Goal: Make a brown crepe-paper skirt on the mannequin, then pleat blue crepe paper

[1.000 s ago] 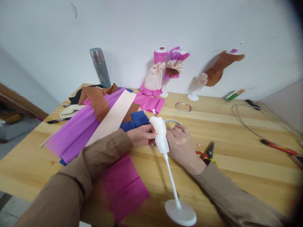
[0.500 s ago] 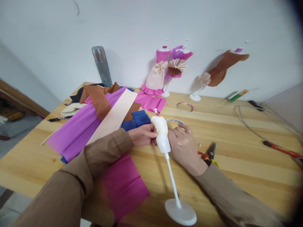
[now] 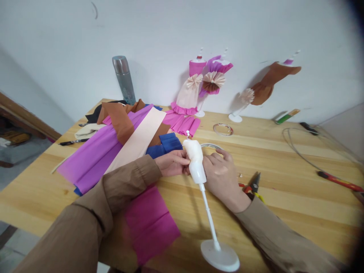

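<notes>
A small white mannequin torso (image 3: 195, 161) on a thin stem and round white base (image 3: 220, 256) stands tilted on the wooden table (image 3: 284, 204). My left hand (image 3: 172, 163) pinches the torso's left side, fingers closed on it. On the other side my right hand (image 3: 220, 176) presses against the torso, its fingers curled round the back. A magenta crepe paper sheet (image 3: 149, 223) lies under my left forearm.
Purple (image 3: 96, 155), peach (image 3: 139, 140), brown and blue crepe sheets are spread at left. Three dressed paper mannequins (image 3: 196, 91) stand by the wall, with a steel flask (image 3: 123, 79). Pliers (image 3: 251, 185), tape rings (image 3: 222, 129), a wire loop and a red tool (image 3: 338, 180) lie at right.
Both hands and the torso stay together; the view has shifted slightly, so everything sits a little to the right and lower.
</notes>
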A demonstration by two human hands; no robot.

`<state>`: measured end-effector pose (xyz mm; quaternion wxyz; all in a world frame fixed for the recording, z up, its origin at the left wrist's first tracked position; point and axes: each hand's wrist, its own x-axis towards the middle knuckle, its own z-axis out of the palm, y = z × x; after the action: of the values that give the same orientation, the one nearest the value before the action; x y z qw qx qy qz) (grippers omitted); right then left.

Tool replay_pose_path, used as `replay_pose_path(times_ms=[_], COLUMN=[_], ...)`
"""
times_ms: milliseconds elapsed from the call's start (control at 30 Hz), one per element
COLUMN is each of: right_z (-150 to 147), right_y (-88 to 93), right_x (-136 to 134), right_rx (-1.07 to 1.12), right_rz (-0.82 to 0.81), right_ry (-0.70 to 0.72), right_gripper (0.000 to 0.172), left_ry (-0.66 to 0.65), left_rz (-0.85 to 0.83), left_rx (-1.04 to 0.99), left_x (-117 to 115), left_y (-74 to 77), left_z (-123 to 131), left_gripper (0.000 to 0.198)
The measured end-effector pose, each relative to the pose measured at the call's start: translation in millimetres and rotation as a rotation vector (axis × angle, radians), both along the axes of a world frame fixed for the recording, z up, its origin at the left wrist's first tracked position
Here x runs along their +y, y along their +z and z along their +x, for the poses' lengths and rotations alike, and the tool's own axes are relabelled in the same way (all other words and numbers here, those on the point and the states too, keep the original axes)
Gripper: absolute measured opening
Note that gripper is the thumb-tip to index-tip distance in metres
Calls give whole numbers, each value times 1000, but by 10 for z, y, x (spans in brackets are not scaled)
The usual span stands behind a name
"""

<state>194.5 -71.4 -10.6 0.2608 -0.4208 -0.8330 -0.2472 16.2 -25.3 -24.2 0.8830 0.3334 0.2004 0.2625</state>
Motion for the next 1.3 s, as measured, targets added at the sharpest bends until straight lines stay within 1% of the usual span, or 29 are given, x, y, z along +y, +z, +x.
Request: replay_pose_path(times_ms=[333,600,767,967,1067,1133,1200,1300], right_z=[15,61,77,85,81,71,56,36], right_y=[-30,-41,-52,-82,-103,-118,-131,-143], right_x=[19,66,94,113,119,125,131,138], right_rx=[-17,-28,-30,-49,-54,-54,-53,-52], right_rz=[-21,-32,-32,-45,-62,-78,-92,-91], right_ry=[-15,-57,-75,-114,-138,-152,-157,-156], right_gripper=[21,22,20,17,17,18,18,19], left_ry=[69,142,238,417,497,527,555,594], left_rz=[59,98,144,233,322,360,364,339], left_rx=[38,46,89,223,372,473,523,526], left_x=[-36,-68,-111,-260,-358,-413,-450,-468], left_y=[3,94,119,150,220,275,321,356], left_z=[43,63,115,183,193,205,224,253], left_gripper=[19,21,22,25,33,37,40,41])
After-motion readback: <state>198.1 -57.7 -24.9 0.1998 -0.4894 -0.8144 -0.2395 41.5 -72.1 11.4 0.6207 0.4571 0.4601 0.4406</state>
